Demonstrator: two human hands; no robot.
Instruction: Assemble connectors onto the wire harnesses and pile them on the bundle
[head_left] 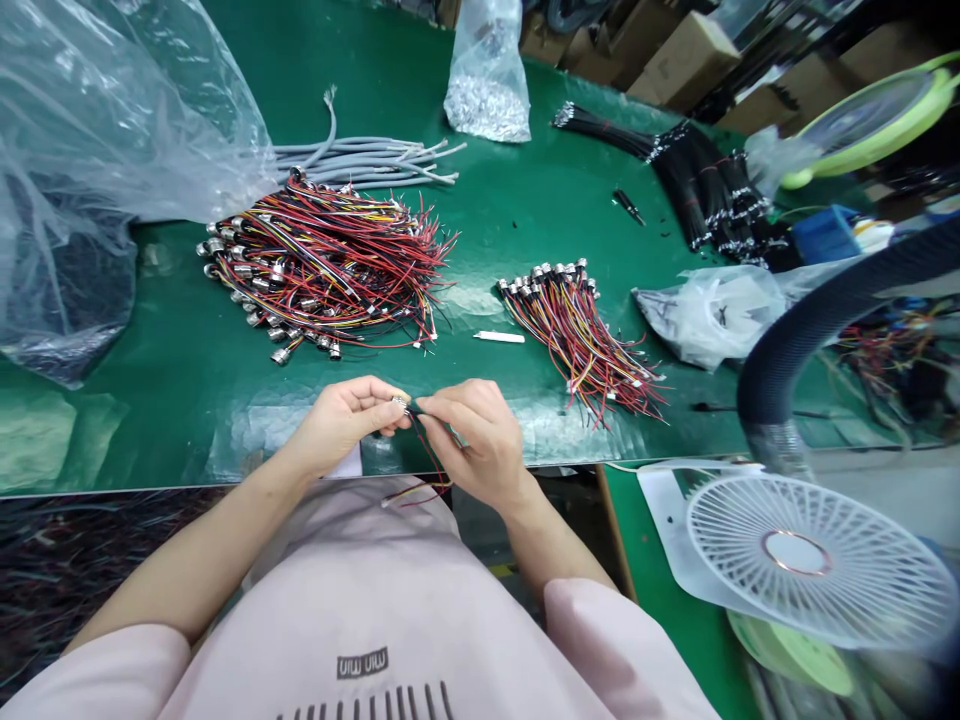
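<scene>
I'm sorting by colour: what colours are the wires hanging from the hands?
The wires held by left hand and right hand are red, yellow and black; head view.

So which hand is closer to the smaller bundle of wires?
Right. The right hand is just down-left of the smaller bundle; the left hand, pinching the same wire, is farther left.

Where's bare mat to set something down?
Free: green mat front-left, between large clear plastic bag and left hand holding a wired metal connector; also the gap between big red-yellow wire pile and smaller wire bundle, apart from a small white stick. Crowded: right side, with black cable bundles, crumpled bag, white fan.
</scene>
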